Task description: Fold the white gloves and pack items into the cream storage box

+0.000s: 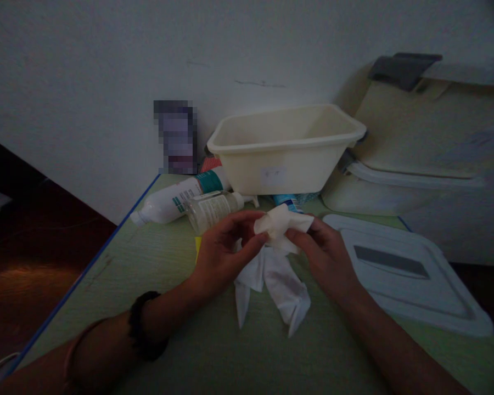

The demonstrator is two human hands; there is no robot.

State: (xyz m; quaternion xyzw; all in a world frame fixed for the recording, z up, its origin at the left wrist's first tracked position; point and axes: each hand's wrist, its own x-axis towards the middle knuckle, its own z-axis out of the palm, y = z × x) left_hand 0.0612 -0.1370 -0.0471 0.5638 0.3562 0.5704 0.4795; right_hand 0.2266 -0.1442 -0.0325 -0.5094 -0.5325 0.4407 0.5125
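Note:
Between my two hands is a crumpled white tissue [280,222], raised a little above the table. My left hand [226,247] pinches its left side between thumb and fingers. On the other side, the thumb and fingers of my right hand [325,247] grip it too. Below lie white folded pieces of tissue or cloth [286,288] with pointed ends, partly covered by my hands; whether they join the held tissue I cannot tell. Just beyond my left hand a clear bottle [214,208] with a label lies on its side, next to a white bottle [164,201] with a green band.
A cream plastic bin [280,162] stands against the wall, with a blue packet [287,202] at its base. Large lidded storage boxes [428,131] are stacked at the right. A pale lid [411,280] lies flat on the green table [156,274]. A pixelated object [179,137] leans at the back left.

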